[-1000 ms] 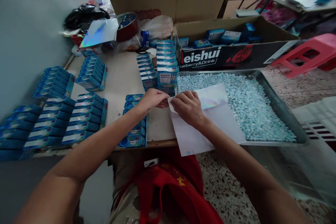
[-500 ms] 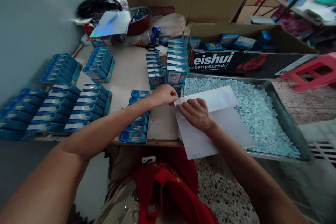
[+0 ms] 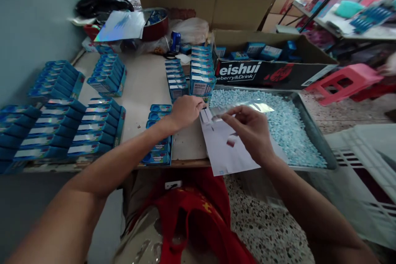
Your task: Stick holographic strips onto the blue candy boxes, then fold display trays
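One white sheet, blue-marked corner, shiny strip

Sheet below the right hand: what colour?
The sheet is mostly white; it shows best in the head view, the only one.

Red stool on speckled floor; black bag near wall.
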A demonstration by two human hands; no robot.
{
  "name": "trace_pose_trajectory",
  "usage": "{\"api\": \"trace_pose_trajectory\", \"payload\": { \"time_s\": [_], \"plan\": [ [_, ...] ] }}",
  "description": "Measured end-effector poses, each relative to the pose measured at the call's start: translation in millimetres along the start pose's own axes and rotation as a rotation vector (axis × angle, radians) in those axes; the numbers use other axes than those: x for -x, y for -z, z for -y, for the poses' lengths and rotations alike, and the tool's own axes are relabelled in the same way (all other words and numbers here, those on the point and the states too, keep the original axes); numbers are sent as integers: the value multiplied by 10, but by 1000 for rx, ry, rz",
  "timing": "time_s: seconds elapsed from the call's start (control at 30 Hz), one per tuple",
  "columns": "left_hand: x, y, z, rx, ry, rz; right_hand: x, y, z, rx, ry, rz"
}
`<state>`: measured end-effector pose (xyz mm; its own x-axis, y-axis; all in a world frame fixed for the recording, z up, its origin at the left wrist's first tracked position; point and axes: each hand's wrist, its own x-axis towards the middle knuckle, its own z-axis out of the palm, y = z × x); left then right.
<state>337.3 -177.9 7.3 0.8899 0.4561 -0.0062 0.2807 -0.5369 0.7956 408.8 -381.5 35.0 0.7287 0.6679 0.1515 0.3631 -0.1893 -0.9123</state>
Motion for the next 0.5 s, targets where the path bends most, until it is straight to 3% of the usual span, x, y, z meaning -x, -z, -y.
{"api": "trace_pose_trajectory", "payload": {
  "time_s": [0.13, 0.2, 0.37, 0.5],
  "plan": [
    [443, 183, 29, 599, 147, 138, -139, -168, 41, -109, -99, 100],
    [640, 228, 71, 761, 197, 133, -141, -274, 96, -124, -116, 126],
    [918, 313, 177, 842, 242, -61, -107, -500, 235, -195, -152, 184],
    [1010, 497, 340, 872, 291, -130, -146, -740, 265, -219, -196, 216]
  ]
}}
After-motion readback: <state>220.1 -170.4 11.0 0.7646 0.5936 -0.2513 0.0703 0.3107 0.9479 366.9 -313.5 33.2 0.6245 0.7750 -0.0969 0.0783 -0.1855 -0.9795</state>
